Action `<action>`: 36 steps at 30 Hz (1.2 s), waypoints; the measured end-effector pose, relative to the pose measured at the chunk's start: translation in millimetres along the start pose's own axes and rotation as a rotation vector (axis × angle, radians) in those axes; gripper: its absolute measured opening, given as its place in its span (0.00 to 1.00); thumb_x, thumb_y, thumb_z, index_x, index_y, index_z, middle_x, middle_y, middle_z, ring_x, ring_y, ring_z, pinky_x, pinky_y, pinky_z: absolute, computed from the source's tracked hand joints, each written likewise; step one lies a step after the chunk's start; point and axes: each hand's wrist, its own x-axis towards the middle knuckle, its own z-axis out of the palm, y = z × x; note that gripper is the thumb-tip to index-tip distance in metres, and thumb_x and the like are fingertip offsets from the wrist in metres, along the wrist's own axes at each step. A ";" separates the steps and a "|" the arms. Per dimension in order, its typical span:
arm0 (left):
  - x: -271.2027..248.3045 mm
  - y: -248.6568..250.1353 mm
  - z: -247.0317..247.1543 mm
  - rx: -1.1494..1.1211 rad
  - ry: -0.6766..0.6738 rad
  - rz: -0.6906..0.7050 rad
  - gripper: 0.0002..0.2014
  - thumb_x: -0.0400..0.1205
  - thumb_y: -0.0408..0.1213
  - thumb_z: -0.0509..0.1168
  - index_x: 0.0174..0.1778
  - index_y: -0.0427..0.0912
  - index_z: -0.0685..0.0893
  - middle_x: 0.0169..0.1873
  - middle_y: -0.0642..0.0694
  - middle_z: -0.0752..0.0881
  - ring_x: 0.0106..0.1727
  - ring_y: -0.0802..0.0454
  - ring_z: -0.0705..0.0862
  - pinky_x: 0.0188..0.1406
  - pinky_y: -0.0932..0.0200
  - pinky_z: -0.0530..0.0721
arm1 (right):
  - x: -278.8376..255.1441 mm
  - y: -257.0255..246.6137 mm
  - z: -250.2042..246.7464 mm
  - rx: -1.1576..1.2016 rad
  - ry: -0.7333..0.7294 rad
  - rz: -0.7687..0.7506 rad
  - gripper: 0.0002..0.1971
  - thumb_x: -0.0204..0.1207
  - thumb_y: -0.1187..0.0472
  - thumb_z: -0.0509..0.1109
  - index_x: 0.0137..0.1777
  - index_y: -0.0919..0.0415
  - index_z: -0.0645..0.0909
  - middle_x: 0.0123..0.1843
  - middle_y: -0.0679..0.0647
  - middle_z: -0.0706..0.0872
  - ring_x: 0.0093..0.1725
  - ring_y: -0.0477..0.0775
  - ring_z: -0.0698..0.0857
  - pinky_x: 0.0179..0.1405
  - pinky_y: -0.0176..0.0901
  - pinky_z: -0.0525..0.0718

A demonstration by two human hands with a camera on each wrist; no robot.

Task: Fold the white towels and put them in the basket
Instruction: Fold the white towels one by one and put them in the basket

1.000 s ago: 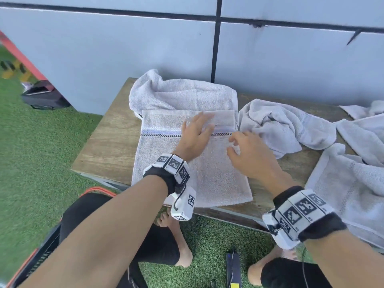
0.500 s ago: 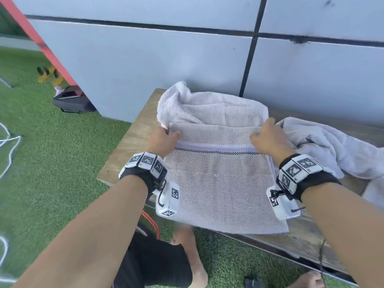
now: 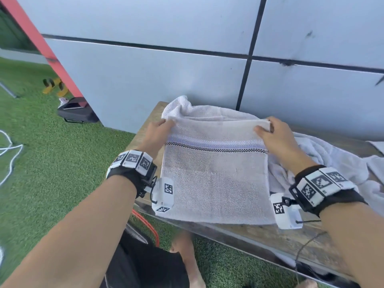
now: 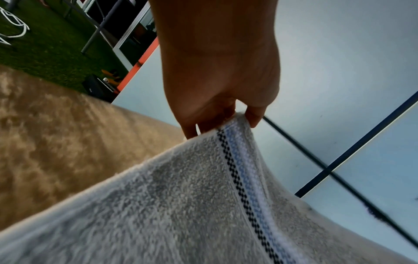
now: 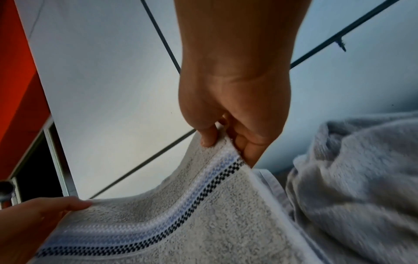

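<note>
The near hem of the striped towel [image 3: 216, 183] lies on the tabletop [image 3: 291, 240]. Its far edge is lifted, each corner pinched between thumb and fingers by the left hand [image 3: 158, 133] and right hand [image 3: 274, 138]. A fold appears in hand; next, the raised edge likely needs bringing toward the near hem, corners matched. Beyond lie unfolded towels [image 3: 332, 163]. Only the wrist views show the fingers under the cloth; no basket is seen.

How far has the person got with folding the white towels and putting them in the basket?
Done: the striped towel looks folded at least once on the wooden table. In hand: the left hand and right hand pinch its far corners, lifting that edge. Left: finish the fold, then the crumpled towels; no basket is clearly visible.
</note>
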 end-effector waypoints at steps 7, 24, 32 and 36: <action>-42.1 76.0 -22.0 -0.241 0.147 0.196 0.09 0.77 0.46 0.68 0.42 0.45 0.78 0.36 0.43 0.73 0.37 0.48 0.70 0.39 0.50 0.69 | -5.3 -64.5 -62.0 0.217 0.146 -0.110 0.12 0.80 0.52 0.69 0.56 0.60 0.81 0.51 0.62 0.88 0.50 0.61 0.87 0.57 0.65 0.85; -160.4 -36.7 -46.1 -0.237 0.118 0.150 0.15 0.83 0.39 0.67 0.29 0.51 0.82 0.27 0.58 0.80 0.31 0.58 0.78 0.37 0.58 0.73 | -164.0 9.6 -52.8 0.143 -0.233 -0.207 0.04 0.86 0.53 0.65 0.53 0.43 0.81 0.48 0.57 0.88 0.38 0.56 0.84 0.40 0.42 0.76; -175.3 -98.2 -57.3 -0.176 0.122 0.057 0.13 0.71 0.49 0.69 0.39 0.42 0.79 0.38 0.43 0.75 0.41 0.48 0.74 0.44 0.47 0.70 | -201.3 26.6 -29.3 -0.007 -0.454 -0.224 0.03 0.85 0.56 0.66 0.50 0.47 0.80 0.31 0.36 0.84 0.26 0.32 0.79 0.34 0.36 0.71; -172.4 -104.8 -60.6 -0.144 0.107 0.021 0.16 0.70 0.51 0.69 0.38 0.41 0.80 0.36 0.42 0.77 0.39 0.47 0.75 0.43 0.48 0.70 | -197.2 31.6 -20.6 -0.056 -0.417 -0.213 0.04 0.85 0.52 0.65 0.48 0.44 0.79 0.24 0.41 0.80 0.23 0.45 0.74 0.31 0.42 0.70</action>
